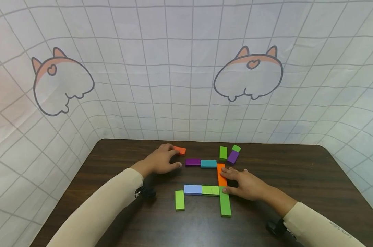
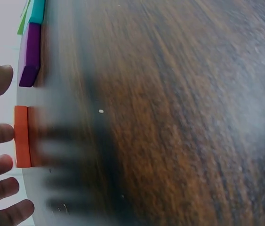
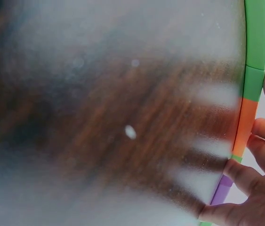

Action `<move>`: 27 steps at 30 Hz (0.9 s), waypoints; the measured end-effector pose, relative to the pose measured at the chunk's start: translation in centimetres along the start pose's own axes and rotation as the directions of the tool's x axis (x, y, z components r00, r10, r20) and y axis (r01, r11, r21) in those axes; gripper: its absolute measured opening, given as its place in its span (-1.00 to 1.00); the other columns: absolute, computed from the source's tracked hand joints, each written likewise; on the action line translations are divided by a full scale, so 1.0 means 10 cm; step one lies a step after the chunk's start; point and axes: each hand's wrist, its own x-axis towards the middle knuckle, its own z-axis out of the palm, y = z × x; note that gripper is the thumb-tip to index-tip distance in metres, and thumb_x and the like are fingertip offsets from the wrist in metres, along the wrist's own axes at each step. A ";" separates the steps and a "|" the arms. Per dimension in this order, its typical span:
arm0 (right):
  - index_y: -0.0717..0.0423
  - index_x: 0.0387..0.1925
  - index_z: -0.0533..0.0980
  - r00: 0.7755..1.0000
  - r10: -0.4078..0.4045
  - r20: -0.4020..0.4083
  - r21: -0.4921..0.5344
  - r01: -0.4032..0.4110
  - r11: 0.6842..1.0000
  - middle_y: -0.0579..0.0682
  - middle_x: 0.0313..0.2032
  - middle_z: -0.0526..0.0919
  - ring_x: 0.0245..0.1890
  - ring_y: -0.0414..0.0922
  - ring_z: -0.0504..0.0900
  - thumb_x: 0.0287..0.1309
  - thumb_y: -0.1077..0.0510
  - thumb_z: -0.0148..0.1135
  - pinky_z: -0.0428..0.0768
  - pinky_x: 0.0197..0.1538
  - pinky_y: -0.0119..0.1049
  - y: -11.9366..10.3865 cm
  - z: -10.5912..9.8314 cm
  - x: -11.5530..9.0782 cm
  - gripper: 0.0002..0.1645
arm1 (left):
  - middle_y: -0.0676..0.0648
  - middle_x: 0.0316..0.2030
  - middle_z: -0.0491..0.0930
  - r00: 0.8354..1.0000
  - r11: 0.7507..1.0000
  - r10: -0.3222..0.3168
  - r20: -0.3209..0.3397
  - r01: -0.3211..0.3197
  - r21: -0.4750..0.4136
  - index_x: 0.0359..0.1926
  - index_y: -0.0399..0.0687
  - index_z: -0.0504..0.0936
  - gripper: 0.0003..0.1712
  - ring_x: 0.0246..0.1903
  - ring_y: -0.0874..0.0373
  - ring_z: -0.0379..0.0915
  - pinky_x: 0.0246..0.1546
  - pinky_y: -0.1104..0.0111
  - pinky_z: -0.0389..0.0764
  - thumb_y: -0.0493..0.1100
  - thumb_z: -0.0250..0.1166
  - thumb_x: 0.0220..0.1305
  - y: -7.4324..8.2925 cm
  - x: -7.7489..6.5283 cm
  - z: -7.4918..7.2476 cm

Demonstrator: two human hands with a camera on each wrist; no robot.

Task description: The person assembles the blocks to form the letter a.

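Observation:
My left hand [image 1: 162, 160] is at the back left, its fingers spread beside a small orange-red block [image 1: 180, 150]. In the left wrist view one fingertip meets or nearly meets that block [image 2: 22, 136]; the thumb stands apart. My right hand [image 1: 247, 185] rests with spread fingers on a row of blocks. Its fingertips lie at a long orange block [image 1: 221, 174], and the thumb is on a short green block [image 1: 223, 191]. A longer green block [image 1: 225, 206] continues the row towards me. Purple [image 1: 193, 163] and teal [image 1: 208, 164] blocks run left from the orange block's far end.
A light blue block [image 1: 192, 189] and a lime block [image 1: 210, 190] join the row at the short green block. Another lime block [image 1: 179, 200] stands at the left. Behind lie a green block [image 1: 223, 153], a purple block [image 1: 233, 157] and a small green one [image 1: 236, 148].

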 end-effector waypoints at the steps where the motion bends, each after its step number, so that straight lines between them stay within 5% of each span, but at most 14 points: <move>1: 0.16 0.48 0.34 1.000 0.001 0.000 0.002 -0.001 1.000 0.09 0.46 0.34 0.48 0.17 0.24 0.32 -0.33 0.24 0.10 0.31 0.51 0.00 0.00 0.00 -0.07 | -0.19 0.43 0.27 1.000 1.000 -0.001 0.005 0.001 -0.001 0.46 -0.03 0.43 -0.22 0.42 -0.13 0.16 0.39 -0.02 0.26 0.31 0.18 0.42 0.00 -0.01 0.00; 8: 0.17 0.48 0.33 1.000 -0.007 -0.006 0.013 0.007 1.000 0.10 0.46 0.33 0.48 0.18 0.23 0.33 -0.33 0.23 0.07 0.31 0.52 0.01 0.02 -0.01 -0.07 | -0.15 0.53 0.18 1.000 1.000 0.021 0.021 -0.020 -0.007 0.47 -0.01 0.41 -0.27 0.50 -0.20 0.05 0.44 -0.10 0.13 0.27 0.15 0.46 -0.04 -0.04 -0.02; 27: 0.14 0.48 0.34 1.000 0.004 -0.004 0.029 -0.004 1.000 0.06 0.47 0.32 0.49 0.13 0.22 0.32 -0.29 0.28 0.05 0.33 0.50 0.01 0.03 -0.01 -0.10 | -0.17 0.29 0.40 0.999 0.999 -0.016 -0.041 0.018 0.044 0.35 -0.01 0.53 -0.39 0.27 -0.11 0.31 0.26 -0.02 0.42 0.15 0.28 0.40 -0.08 -0.07 -0.03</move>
